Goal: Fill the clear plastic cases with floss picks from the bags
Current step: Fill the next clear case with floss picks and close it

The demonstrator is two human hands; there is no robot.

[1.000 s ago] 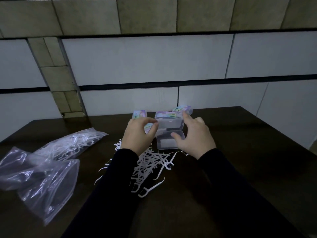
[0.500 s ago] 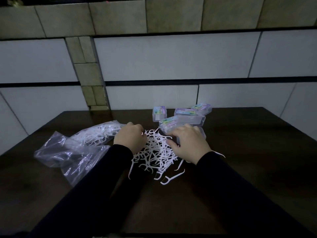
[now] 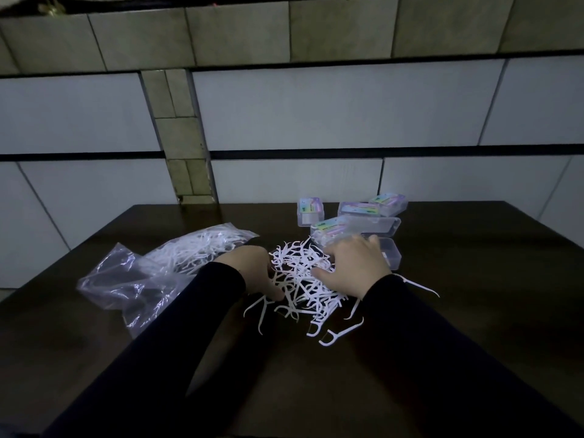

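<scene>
Both hands, our left hand (image 3: pixel 252 273) and right hand (image 3: pixel 354 268), rest on the floss picks (image 3: pixel 300 279) at frame centre; fingers (image 3: pixel 363 245) released, grasping nothing.

A dark brown table (image 3: pixel 474 279) with a smooth, faintly glossy top is set close against a tiled wall (image 3: pixel 316 105). The wall is covered in large pale grey rectangular tiles, separated by thin seams and crossed by two dark horizontal bands (image 3: pixel 347 151). A top row of olive-beige tiles (image 3: pixel 237 30) is seen above the upper band. A narrow vertical column of the same olive-beige tiles (image 3: pixel 183 137) is run down left of centre to the table's far edge. Dim, cool lighting is noted throughout; the table front is left in deep shadow.
</scene>
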